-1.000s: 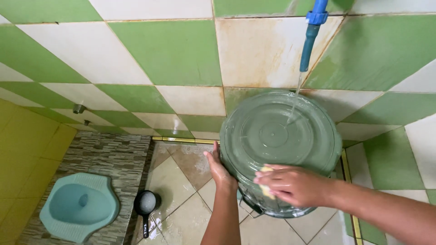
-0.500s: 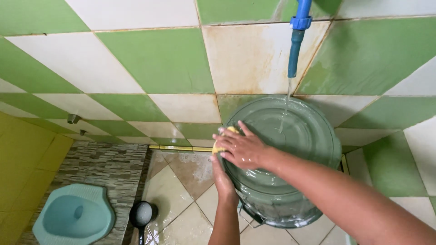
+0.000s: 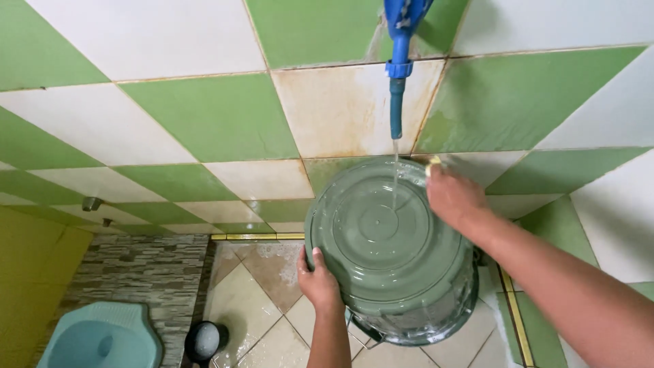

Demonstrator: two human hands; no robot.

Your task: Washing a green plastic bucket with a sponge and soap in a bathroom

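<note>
Head view: an upturned green bucket (image 3: 385,245) sits under a blue tap (image 3: 397,75), water running onto its base. Left hand (image 3: 317,281) presses the bucket's left edge, fingers spread, not clenched. Right hand (image 3: 453,197) grips a yellow sponge (image 3: 432,163) at the far right rim, against the tiled wall (image 3: 204,123). Wet floor (image 3: 259,300) lies open to the left.

The blue tap (image 3: 398,68) hangs just above the upturned green bucket (image 3: 381,238), leaving a narrow gap with water falling through it. The tiled wall (image 3: 204,116) closes in behind. Open floor (image 3: 252,300) lies left of the bucket, toward the black dipper (image 3: 203,339).
</note>
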